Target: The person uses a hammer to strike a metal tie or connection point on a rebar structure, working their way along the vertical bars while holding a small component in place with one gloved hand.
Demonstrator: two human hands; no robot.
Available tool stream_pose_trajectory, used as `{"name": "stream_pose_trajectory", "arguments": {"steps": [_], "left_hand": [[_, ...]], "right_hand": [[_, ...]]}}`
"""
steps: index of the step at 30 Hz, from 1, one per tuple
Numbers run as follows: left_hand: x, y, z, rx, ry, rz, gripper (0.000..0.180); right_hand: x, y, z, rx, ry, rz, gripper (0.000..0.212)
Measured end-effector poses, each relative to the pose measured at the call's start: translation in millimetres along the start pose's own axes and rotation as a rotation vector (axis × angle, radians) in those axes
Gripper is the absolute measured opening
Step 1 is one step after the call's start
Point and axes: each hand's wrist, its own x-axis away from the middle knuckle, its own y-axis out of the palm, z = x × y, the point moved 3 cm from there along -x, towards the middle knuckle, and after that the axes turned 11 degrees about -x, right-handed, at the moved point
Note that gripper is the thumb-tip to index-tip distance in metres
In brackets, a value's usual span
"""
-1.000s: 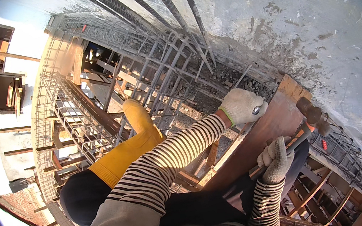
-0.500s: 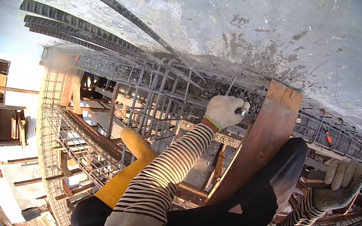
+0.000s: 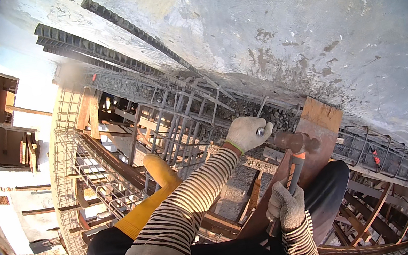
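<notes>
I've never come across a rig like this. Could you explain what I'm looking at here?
There is no machine: these are a person's own two gloved hands. A wide fisheye camera worn on the head looks down at them, so straight edges bend near the rim. The right hand grips a hammer; its head shows in front of a brown board, though I cannot tell whether they touch. The left hand holds a small shiny thing, too small to identify. There is no tabletop: around the hands are steel bars, rubble and a grey wall. The yellow boot is the person's own.
</notes>
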Motion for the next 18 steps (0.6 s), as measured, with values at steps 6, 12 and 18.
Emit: {"name": "stream_pose_trajectory", "arguments": {"steps": [6, 12, 18], "left_hand": [[0.5, -36.8, 40.2, 0.116, 0.108, 0.165, 0.046], [-4.5, -35.8, 45.1, 0.113, 0.117, 0.068, 0.045], [3.7, -28.1, 39.1, 0.088, 0.121, -0.033, 0.048]], "right_hand": [[-0.9, -7.5, -37.2, -0.134, -0.315, -0.014, 0.016], [18.2, -17.3, -41.4, -0.188, -0.468, -0.022, 0.019], [66.1, -19.1, -118.2, -0.151, -1.004, -0.312, 0.027]]}}
